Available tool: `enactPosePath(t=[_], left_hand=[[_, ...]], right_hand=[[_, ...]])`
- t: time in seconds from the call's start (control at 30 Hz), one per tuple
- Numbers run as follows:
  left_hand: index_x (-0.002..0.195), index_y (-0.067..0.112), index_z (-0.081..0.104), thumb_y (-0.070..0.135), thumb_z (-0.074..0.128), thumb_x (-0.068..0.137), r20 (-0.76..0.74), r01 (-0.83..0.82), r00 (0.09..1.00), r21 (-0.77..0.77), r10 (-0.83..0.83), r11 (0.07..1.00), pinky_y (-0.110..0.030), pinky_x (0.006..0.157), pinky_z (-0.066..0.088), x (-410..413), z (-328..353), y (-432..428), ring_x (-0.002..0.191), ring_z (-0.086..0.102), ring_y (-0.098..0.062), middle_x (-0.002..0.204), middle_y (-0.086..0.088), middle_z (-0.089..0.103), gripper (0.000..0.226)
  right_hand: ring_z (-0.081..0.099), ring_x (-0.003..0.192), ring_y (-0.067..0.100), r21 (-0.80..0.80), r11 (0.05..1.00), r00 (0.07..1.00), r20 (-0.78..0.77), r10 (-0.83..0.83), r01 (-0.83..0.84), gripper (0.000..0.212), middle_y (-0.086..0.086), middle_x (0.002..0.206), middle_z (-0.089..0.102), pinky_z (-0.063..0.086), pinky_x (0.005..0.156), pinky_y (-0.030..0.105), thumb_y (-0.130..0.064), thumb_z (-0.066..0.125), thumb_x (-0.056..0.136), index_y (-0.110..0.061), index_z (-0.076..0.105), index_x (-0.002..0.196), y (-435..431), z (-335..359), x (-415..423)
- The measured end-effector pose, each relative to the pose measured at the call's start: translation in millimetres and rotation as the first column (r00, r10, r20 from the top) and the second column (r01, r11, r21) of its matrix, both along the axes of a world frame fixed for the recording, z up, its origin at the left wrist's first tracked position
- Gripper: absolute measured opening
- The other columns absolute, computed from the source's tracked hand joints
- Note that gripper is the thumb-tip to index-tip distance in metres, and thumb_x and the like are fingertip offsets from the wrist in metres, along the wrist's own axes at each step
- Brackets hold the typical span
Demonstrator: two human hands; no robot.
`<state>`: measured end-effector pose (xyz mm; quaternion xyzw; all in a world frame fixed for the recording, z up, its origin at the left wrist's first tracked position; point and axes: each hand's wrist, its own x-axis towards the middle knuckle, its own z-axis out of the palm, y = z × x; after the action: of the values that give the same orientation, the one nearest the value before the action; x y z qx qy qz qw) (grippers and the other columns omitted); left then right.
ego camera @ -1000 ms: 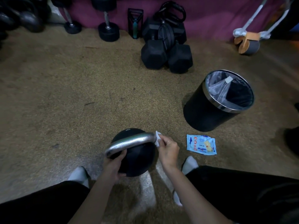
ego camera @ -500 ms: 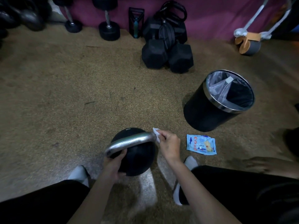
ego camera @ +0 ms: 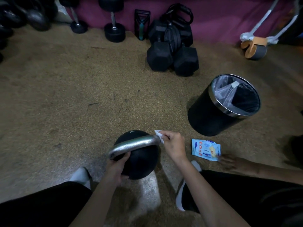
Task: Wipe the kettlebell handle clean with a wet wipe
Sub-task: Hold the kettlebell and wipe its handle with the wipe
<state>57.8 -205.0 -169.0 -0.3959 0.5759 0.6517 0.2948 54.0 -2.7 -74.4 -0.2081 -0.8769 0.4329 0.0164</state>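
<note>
A black kettlebell (ego camera: 141,163) with a bare silver handle (ego camera: 132,145) stands on the floor between my feet. My left hand (ego camera: 115,169) grips the kettlebell at the handle's near left end. My right hand (ego camera: 172,143) pinches a small white wet wipe (ego camera: 159,135) and presses it against the handle's far right bend.
A blue wet-wipe pack (ego camera: 205,149) lies on the floor to the right, and another person's hand (ego camera: 232,162) reaches toward it. A black lined bin (ego camera: 223,105) stands beyond it. Hex dumbbells (ego camera: 172,58) and other weights line the far wall.
My right hand with the wipe has shifted slightly up and away along the handle's right bend. Another person's hand has come in from the right, close to the wipe pack.
</note>
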Motion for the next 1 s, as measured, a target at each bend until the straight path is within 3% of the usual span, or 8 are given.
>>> enactPosePath(t=[0.1,0.27,0.33,0.43,0.57,0.77,0.9,1.0], left_hand=[[0.142,0.026,0.045,0.032,0.082,0.081,-0.003,-0.005,1.0,0.004,0.005,1.0,-0.046,0.059,0.053,0,0,1,0.124,0.052,-0.04,0.139,-0.009,0.056,0.072],[0.144,0.024,0.045,0.034,0.086,0.076,-0.008,-0.009,1.0,-0.005,0.009,1.0,-0.053,0.067,0.057,0,2,-1,0.119,0.055,-0.038,0.138,-0.011,0.058,0.08],[0.145,0.027,0.043,0.037,0.089,0.071,-0.006,-0.01,1.0,-0.03,0.009,1.0,-0.055,0.067,0.058,0,3,-2,0.12,0.055,-0.038,0.139,-0.011,0.057,0.087],[0.145,0.027,0.043,0.037,0.088,0.073,-0.005,-0.014,1.0,-0.024,0.014,1.0,-0.05,0.059,0.058,1,6,-3,0.119,0.056,-0.038,0.139,-0.01,0.057,0.086],[0.144,0.024,0.045,0.031,0.085,0.078,-0.014,-0.021,1.0,0.02,0.022,1.0,-0.043,0.045,0.056,1,9,-1,0.104,0.058,-0.033,0.136,-0.011,0.059,0.077],[0.146,0.024,0.042,0.028,0.082,0.082,-0.015,-0.026,1.0,0.038,0.026,0.999,-0.036,0.042,0.053,1,13,1,0.123,0.053,-0.039,0.138,-0.009,0.055,0.076],[0.146,0.023,0.043,0.028,0.083,0.081,-0.025,-0.022,0.999,0.013,0.022,1.0,-0.038,0.047,0.052,1,10,1,0.117,0.053,-0.037,0.141,-0.011,0.055,0.076],[0.145,0.024,0.044,0.03,0.083,0.081,-0.022,-0.009,1.0,0.003,0.009,1.0,-0.038,0.046,0.054,1,8,0,0.11,0.054,-0.033,0.139,-0.01,0.057,0.075]], right_hand=[[0.058,0.091,-0.001,0.004,0.999,0.999,0.018,0.042,-0.042,0.027,-0.004,0.106,0.071,0.034,0.073,-0.007,0.001,0.057,0.086,-0.013,0.074,0.102,-1,4,-10],[0.065,0.101,0.012,0.056,0.995,0.991,0.108,0.075,-0.081,0.026,0.001,0.108,0.071,0.041,0.086,0.01,-0.001,0.058,0.086,-0.013,0.073,0.103,3,0,-15],[0.065,0.1,0.011,0.05,0.995,0.99,0.109,0.085,-0.091,0.027,0.0,0.108,0.071,0.043,0.088,0.01,0.0,0.057,0.085,-0.013,0.073,0.102,5,4,-13],[0.063,0.098,0.005,0.032,0.991,0.988,0.087,0.127,-0.13,0.026,-0.002,0.106,0.071,0.038,0.08,0.001,-0.001,0.056,0.086,-0.012,0.074,0.102,5,14,-15],[0.064,0.092,0.008,0.012,0.988,0.975,0.161,0.153,-0.157,0.026,-0.002,0.101,0.073,0.043,0.077,0.011,-0.003,0.056,0.087,-0.016,0.074,0.101,2,16,-31],[0.062,0.09,0.005,0.058,0.978,0.947,0.265,0.179,-0.201,0.026,-0.001,0.103,0.072,0.039,0.075,0.008,0.001,0.056,0.086,-0.01,0.074,0.101,9,8,-35],[0.058,0.08,0.001,0.034,0.979,0.955,0.227,0.19,-0.203,0.027,-0.005,0.098,0.072,0.034,0.06,-0.007,0.003,0.055,0.084,-0.01,0.074,0.1,13,17,-31],[0.056,0.069,0.0,0.019,0.976,0.943,0.261,0.205,-0.218,0.027,-0.005,0.093,0.072,0.035,0.052,-0.001,0.0,0.056,0.086,-0.014,0.074,0.1,11,19,-39]])
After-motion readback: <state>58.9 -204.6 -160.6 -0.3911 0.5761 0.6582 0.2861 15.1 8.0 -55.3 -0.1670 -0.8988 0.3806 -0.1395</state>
